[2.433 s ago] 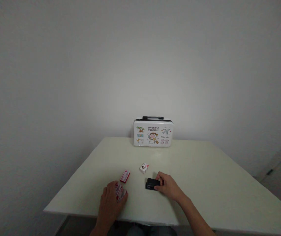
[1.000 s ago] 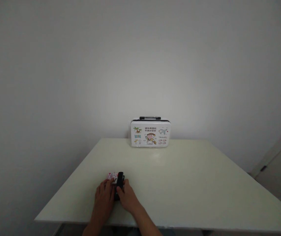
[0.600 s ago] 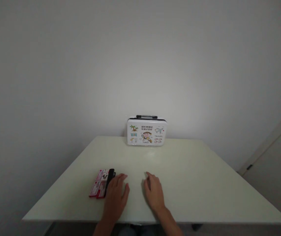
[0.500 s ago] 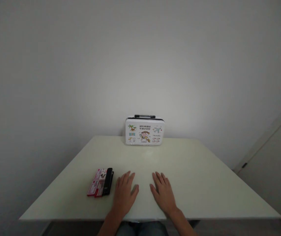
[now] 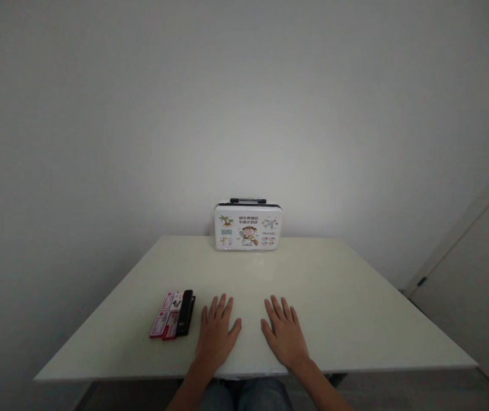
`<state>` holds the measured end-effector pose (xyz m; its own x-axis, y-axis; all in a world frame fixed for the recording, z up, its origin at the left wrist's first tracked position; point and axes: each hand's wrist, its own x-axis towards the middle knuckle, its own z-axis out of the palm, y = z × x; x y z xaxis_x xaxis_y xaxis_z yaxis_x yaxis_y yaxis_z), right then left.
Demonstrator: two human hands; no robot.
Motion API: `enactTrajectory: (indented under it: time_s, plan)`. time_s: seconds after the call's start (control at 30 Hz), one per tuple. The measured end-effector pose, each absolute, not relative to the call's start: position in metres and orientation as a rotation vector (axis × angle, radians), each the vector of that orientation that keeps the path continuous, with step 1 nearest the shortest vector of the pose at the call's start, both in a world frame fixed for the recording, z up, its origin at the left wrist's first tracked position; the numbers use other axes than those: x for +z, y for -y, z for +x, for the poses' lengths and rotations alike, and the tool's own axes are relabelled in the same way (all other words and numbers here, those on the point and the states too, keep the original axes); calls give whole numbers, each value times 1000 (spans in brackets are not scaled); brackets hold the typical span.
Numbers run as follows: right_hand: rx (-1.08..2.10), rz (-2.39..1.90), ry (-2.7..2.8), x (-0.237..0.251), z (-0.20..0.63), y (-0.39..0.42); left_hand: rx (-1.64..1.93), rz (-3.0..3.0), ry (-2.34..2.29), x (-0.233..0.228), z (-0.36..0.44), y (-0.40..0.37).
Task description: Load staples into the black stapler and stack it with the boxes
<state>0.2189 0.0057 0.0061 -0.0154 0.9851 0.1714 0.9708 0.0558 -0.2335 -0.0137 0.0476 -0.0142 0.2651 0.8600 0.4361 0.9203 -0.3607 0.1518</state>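
My left hand (image 5: 217, 331) lies palm down on the pale table (image 5: 334, 308), fingers spread, holding nothing. Just to its left, apart from it, a black stapler (image 5: 185, 313) rests alongside small red and white boxes (image 5: 168, 315), which look like staple boxes. My right hand (image 5: 285, 331) also lies flat on the table with its fingers apart and nothing in it. Bare table separates the two hands.
At the far edge of the table a white case (image 5: 247, 227) with cartoon prints and a black handle stands upright against the wall (image 5: 244, 114). A door or panel with a dark latch (image 5: 421, 281) is at the right.
The fingers of both hands have spread wider and flattened on the table. The whole view has shifted slightly; the stapler, boxes and case stay in place.
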Motion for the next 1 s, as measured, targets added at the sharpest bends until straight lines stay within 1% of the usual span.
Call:
enactTrajectory:
  time_s: [0.3,1.0]
  plan:
    - [100,-2011,2029,11,216,-5,-711,-2409,1700,-14,-13,-47]
    - [51,-1977,2038,5,217,-5,-703,-2399,1692,-14,-14,-47]
